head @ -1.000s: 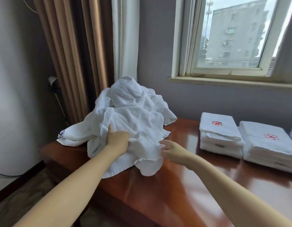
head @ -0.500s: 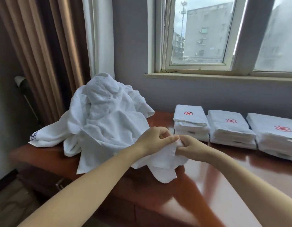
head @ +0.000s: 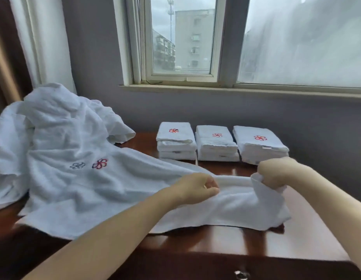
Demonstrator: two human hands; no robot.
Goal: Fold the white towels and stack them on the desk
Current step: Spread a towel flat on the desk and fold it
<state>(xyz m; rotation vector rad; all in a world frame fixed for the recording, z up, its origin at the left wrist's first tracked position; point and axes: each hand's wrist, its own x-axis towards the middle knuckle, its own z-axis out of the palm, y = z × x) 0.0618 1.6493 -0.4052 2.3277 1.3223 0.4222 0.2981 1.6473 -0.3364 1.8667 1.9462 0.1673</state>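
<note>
Over the glossy brown wooden desk [head: 226, 244], my left hand [head: 192, 187] and right hand [head: 276, 172] pinch the hem of the white terry towel [head: 114, 188], likely limp and light

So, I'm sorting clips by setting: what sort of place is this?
Probably a hotel or guesthouse room: folded towel stacks with matching red embroidered logos line a polished wooden desk under a window, beside a pile of unfolded towels.

place: probably hotel room | cues: logo towel stacks [head: 217, 144] (three), wooden desk [head: 216, 243], curtain [head: 48, 47]
</note>
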